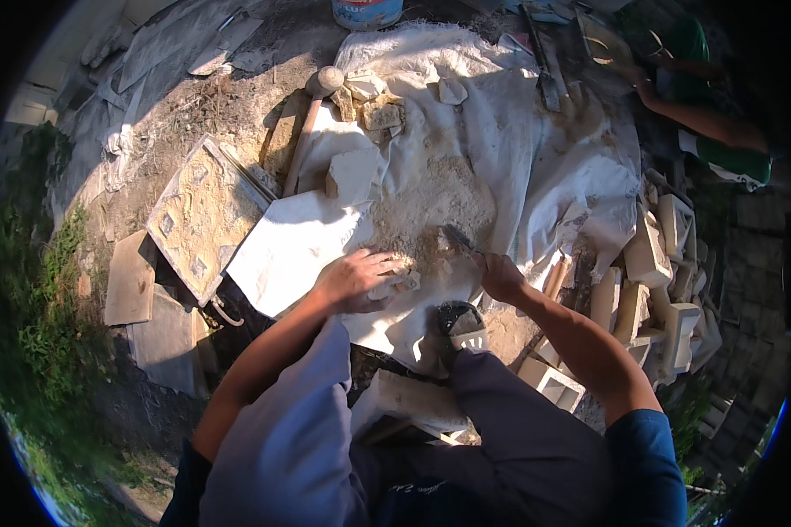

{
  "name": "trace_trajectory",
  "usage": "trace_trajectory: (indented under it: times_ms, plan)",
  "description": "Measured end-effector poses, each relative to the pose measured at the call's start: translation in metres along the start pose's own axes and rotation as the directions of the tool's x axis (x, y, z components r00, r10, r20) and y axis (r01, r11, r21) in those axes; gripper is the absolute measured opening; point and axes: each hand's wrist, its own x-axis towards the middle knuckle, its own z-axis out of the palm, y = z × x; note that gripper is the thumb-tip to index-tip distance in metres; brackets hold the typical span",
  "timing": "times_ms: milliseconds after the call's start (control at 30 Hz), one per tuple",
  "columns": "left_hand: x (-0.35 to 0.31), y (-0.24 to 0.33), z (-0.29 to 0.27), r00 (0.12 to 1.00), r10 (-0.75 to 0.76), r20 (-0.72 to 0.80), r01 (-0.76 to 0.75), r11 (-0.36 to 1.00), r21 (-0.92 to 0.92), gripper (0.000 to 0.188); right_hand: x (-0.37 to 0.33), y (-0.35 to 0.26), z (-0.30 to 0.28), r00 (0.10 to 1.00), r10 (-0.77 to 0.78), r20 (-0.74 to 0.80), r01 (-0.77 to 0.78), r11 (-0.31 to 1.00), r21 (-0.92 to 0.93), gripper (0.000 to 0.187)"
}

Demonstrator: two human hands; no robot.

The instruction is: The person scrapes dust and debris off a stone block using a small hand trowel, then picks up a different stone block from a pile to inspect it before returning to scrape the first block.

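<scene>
In front of me my left hand (358, 279) curls over a rough piece of pale stone (404, 280), pressing it against the dusty white sheet (501, 132). To its right, my right hand (504, 278) is closed round a short tool with a dark, flat head (455, 237). The head points up and left, just above the crumbs and powder; its exact kind is hard to make out. Pale powder (439, 189) is heaped beyond both hands. A squared pale block (354, 175) sits past my left hand, beside a long-handled mallet (325, 83).
A tray of yellowish powder (204, 220) lies on the left, with flat slabs (132, 279) beside it. Cut hollow blocks (646, 255) are piled on the right. Another person's arm (712, 123) reaches in at the upper right. A bucket (366, 12) stands at the far edge.
</scene>
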Motion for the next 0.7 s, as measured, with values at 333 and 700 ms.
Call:
trace_trajectory:
  times_ms: [333, 700]
  plan:
    - [-0.004, 0.005, -0.003, 0.997, -0.069, 0.021, 0.069, 0.997, -0.033, 0.046, 0.002, -0.044, -0.013, 0.912, 0.253, 0.322, -0.305, 0.945, 0.121, 0.033]
    - [-0.005, 0.001, 0.006, 0.997, -0.061, 0.042, 0.063, 0.997, -0.034, 0.045, -0.046, -0.022, -0.014, 0.935, 0.050, 0.350, -0.080, 0.994, 0.070, 0.028]
